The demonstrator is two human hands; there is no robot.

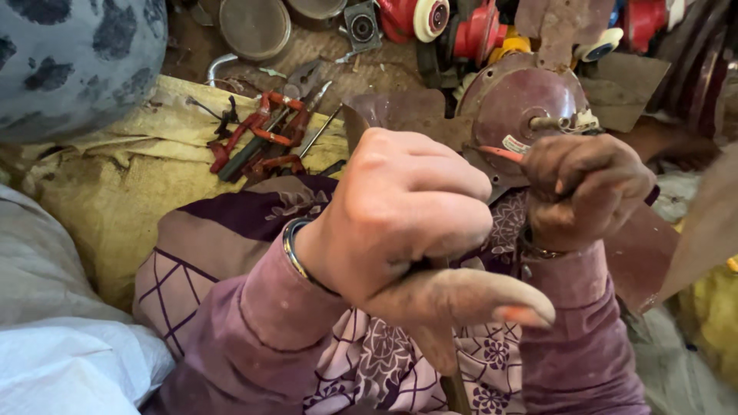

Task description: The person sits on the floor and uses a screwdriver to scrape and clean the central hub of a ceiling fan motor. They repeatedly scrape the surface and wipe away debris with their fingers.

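Note:
My left hand (400, 215) is a closed fist in the middle of the view, wrapped around a thin brown handle (455, 388) that runs down toward my lap; its thumb points right. A metal bangle (292, 250) sits on that wrist. My right hand (588, 184), dark with grime, is clenched just below a round maroon fan motor housing (511, 96). A thin orange piece (500, 154) sticks out of this fist to the left. The motor's short shaft (550, 121) shows above the right hand. Brown fan blades (392, 111) spread out from the housing.
Red-handled pliers and other hand tools (261, 134) lie on a yellow cloth (115, 184) at the left. A round metal lid (254, 27) and red and white parts (477, 31) crowd the top. White sacking (54, 353) lies at the lower left, spotted grey fabric (69, 61) at the upper left.

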